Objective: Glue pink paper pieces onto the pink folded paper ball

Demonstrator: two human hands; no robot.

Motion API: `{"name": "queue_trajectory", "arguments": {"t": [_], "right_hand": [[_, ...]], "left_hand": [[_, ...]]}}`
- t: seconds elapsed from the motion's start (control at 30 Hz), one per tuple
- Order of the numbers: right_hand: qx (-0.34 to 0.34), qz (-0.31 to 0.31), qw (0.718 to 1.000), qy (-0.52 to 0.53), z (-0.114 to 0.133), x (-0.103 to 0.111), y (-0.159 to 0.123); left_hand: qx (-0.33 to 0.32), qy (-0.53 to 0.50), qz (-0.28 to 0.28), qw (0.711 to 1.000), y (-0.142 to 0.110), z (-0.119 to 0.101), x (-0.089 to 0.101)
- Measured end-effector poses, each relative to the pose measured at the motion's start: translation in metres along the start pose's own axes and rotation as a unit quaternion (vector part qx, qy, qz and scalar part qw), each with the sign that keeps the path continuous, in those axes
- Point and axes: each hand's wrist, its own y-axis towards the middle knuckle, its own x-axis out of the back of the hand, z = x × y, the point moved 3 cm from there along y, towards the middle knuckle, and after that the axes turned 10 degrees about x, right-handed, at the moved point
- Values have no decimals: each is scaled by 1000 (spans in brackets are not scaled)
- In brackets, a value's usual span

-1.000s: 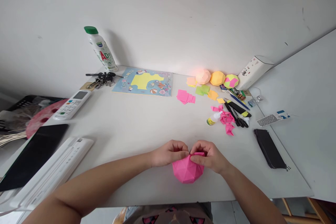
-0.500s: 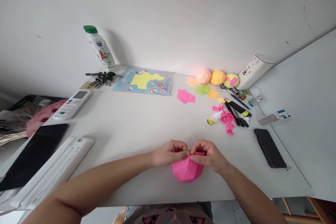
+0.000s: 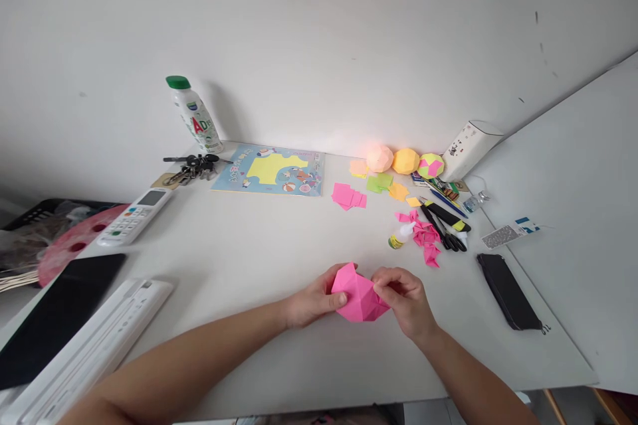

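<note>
A pink folded-paper ball (image 3: 359,297) with many facets is held between my hands above the near part of the table. My left hand (image 3: 321,297) grips it from the left, thumb across the front and the other fingers behind. At its right side my right hand (image 3: 405,299) pinches an edge of the paper between thumb and fingers. A pointed flap stands up at the ball's top left. Beyond my right hand lie several pink folded paper pieces (image 3: 425,234) and a small glue bottle (image 3: 400,236) with a white tip.
Pink paper squares (image 3: 347,195) lie mid-table. Three finished paper balls (image 3: 406,161) line the wall near a white box (image 3: 471,151). Scissors (image 3: 451,237) and a black pouch (image 3: 509,291) are at right. A remote (image 3: 134,216), keys (image 3: 195,166) and a bottle (image 3: 197,118) are at left.
The pink ball has been turned and tilted. My left hand moved from pinching its top edge to holding its left side; my right hand shifted to its right edge. The camera view shifted slightly.
</note>
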Motion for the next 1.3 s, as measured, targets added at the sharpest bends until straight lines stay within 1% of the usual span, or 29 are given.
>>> {"name": "queue_trajectory", "arguments": {"t": [0.13,0.2,0.33,0.5,0.57,0.7,0.83,0.97,1.13,1.2,1.23,1.3], "right_hand": [[-81,-14,996,-19,-3,0,-1],[-110,0,994,-11,-1,-2,-1],[-141,37,989,9,3,-7,0],[-128,49,990,19,-1,-4,-2],[-124,53,991,10,-3,-3,-2],[-127,64,990,1,-3,-4,-2],[-122,73,990,8,-1,-7,-3],[-106,70,991,-34,-1,-4,-3],[-113,75,989,-59,0,-1,-3],[-104,87,988,-69,0,-1,-3],[-100,96,987,-76,0,-2,-4],[-100,120,984,-82,0,-5,-5]], "left_hand": [[-3,-10,-38,999,0,0,2],[-13,-4,-49,999,-1,-1,3],[-29,33,-50,998,-1,-1,4],[-70,48,-76,994,0,-2,7],[-80,56,-72,993,1,-2,8],[-85,85,-52,991,0,-4,7],[-84,98,-57,990,0,-4,7],[-84,101,-51,990,2,-2,8],[-87,127,-44,987,-1,0,7],[-103,155,-59,981,-3,0,6],[-122,180,-73,973,-4,0,5],[-176,254,-105,945,-8,-2,1]]}}
